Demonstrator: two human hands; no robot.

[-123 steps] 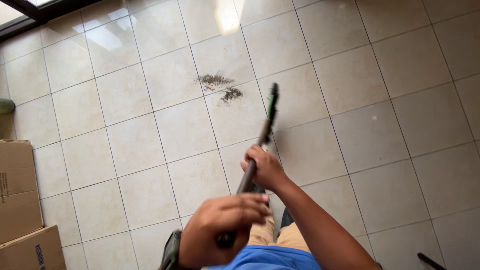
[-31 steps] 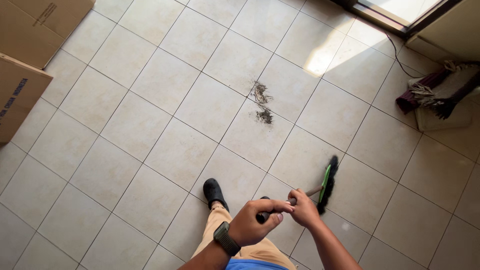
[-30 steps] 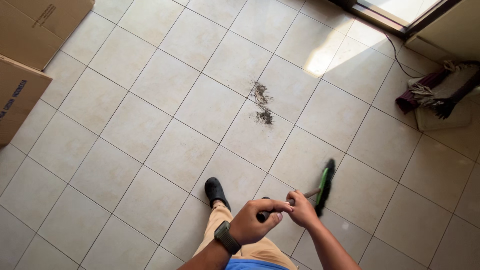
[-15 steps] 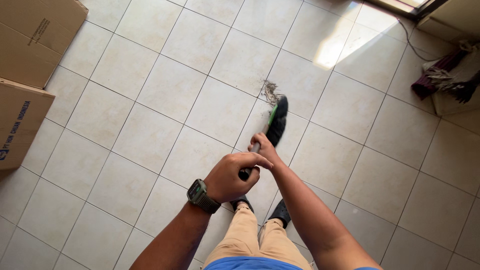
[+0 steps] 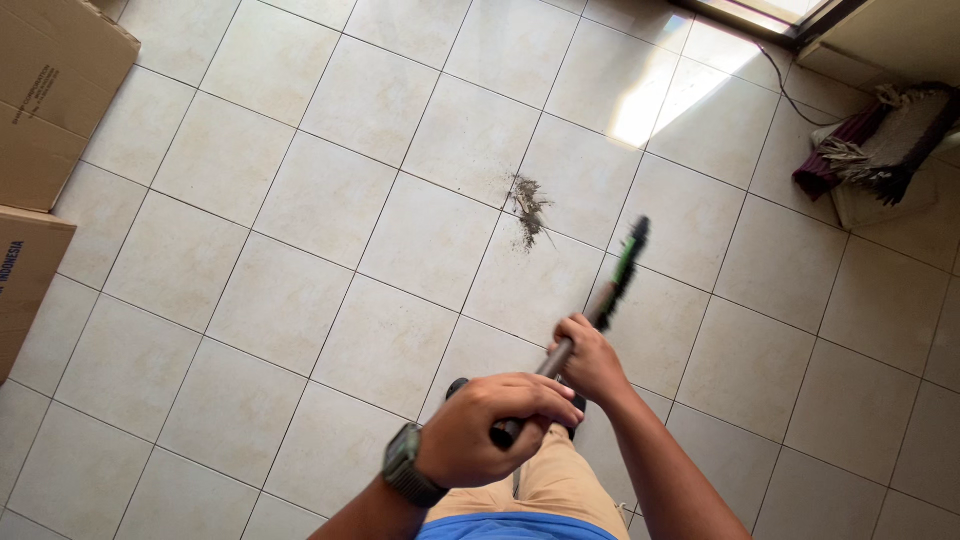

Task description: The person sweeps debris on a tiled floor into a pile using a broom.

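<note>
On tiled floor [image 5: 300, 200], two hands, one broom [image 5: 622, 268], one dirt pile [image 5: 526, 205]

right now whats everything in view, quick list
broom: one, green and black head on a grey handle, right of the dirt, held in both hands
dirt pile: one, dark grey, on a tile left of the broom head
cardboard boxes: two, brown, along the left edge
mop: one, dark red and off-white strands, top right corner
cable: one, dark, near the mop
floor: cream tiles, sun patch near the top
shoes: black, partly hidden under the hands
watch: one, dark, left wrist
left hand: closed on handle end
right hand: closed on handle farther down
</note>
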